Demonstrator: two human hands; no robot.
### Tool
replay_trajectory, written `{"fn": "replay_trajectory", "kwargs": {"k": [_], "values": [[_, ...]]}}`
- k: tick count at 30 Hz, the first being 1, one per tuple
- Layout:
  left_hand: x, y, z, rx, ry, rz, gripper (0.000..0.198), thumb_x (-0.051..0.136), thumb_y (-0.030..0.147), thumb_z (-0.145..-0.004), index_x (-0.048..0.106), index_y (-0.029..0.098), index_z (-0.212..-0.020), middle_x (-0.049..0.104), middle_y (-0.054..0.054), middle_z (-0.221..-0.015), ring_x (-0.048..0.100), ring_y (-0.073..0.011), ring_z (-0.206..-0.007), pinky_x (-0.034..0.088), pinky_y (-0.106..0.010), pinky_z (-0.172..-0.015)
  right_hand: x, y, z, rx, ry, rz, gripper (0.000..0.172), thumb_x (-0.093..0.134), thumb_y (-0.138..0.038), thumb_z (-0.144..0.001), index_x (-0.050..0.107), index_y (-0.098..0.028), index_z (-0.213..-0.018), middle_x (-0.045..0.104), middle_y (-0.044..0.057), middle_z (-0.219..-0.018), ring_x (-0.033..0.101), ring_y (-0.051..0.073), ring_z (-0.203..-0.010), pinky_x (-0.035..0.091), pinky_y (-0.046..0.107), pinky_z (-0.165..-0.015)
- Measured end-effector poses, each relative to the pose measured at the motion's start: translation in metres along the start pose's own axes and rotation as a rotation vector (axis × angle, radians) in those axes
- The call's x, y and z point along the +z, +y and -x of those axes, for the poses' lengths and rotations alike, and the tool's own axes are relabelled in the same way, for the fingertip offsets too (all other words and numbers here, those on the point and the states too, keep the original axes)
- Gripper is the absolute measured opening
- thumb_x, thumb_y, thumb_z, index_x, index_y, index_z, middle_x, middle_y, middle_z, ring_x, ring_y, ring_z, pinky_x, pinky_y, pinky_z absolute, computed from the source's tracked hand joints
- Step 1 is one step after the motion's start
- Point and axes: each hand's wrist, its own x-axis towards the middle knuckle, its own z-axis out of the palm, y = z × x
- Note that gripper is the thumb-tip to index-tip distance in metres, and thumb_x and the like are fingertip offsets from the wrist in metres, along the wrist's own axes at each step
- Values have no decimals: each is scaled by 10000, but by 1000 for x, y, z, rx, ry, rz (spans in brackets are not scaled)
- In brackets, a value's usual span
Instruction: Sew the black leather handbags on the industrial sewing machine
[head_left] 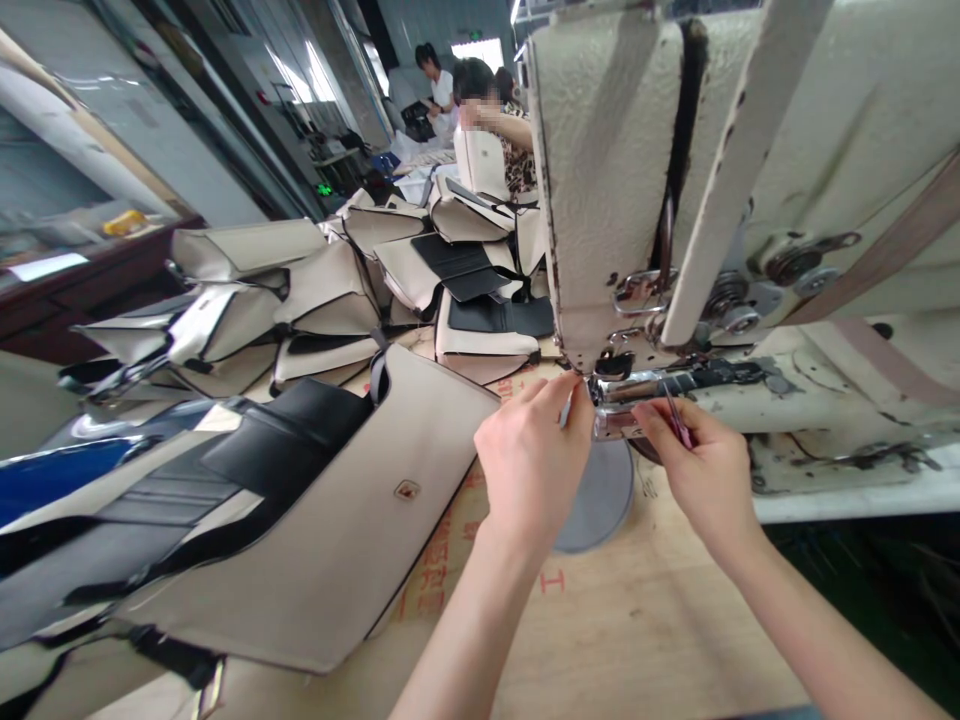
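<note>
My left hand (pixel 531 450) is closed in a pinch beside the needle end of a large cream sewing machine (pixel 611 180). A small shiny bit shows at its fingers, but what they grip is too small to make out. Close by on the right, my right hand (pixel 705 470) is closed around a thin pinkish tool (pixel 679 422), its kind unclear. The fingertips touch or nearly touch the machine's metal cylinder arm (pixel 621 422). Left of my hands lies a beige bag (pixel 330 510) with black trim, a small metal badge and a black lining piece.
Several more beige bags (pixel 326 290) are heaped at the back left of the wooden table (pixel 622 620). A grey round disc (pixel 600 500) lies below the machine arm. Beyond the heap, a person (pixel 517 150) handles a beige piece, and another person (pixel 441 85) is farther back.
</note>
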Motion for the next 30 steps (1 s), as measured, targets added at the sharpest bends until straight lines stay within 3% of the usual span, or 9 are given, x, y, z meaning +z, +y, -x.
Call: {"fn": "replay_trajectory", "kwargs": {"k": [6,11,15,20,27,30], "values": [[1,2,-1,8,-23,-68,171,516,270,-804,677,217,-778,682,23,-723,605,-105,-622,348,-193,-541,2,-5,-2,-51,-13,-73,251,528,-389,-844,650,-184,-767,628,-15,-695,556,112,-633,412,189,-582],[3,2,-2,-22,-75,-29,174,514,291,-807,669,225,-760,645,36,-659,544,-85,-544,326,-194,-524,7,-5,-8,-192,-6,-41,246,444,-329,-900,637,-198,-825,602,-12,-729,544,108,-657,402,201,-600],[7,1,-3,-18,-121,-3,193,507,295,-809,663,220,-722,628,33,-646,533,-85,-547,303,-199,-514,16,-5,-17,-346,62,118,145,537,-290,-832,634,-189,-867,561,7,-760,511,126,-658,385,228,-583],[10,-1,-3,-14,-143,-19,213,492,296,-820,640,213,-693,627,29,-656,533,-86,-568,297,-200,-518,27,-8,-24,-404,121,308,129,580,-304,-784,647,-196,-809,564,20,-756,528,160,-682,368,253,-581],[9,-4,-5,-18,-162,-69,249,480,282,-831,600,193,-632,592,18,-631,537,-99,-578,293,-210,-507,32,-3,-26,-481,184,282,151,547,-273,-791,622,-178,-700,592,23,-697,544,158,-634,382,251,-556],[7,-7,-4,15,-188,-37,243,477,283,-841,588,190,-647,590,8,-687,543,-110,-643,344,-208,-550,26,2,-24,-540,119,236,93,545,-219,-793,628,-178,-782,612,18,-765,564,144,-678,410,238,-587]]}}
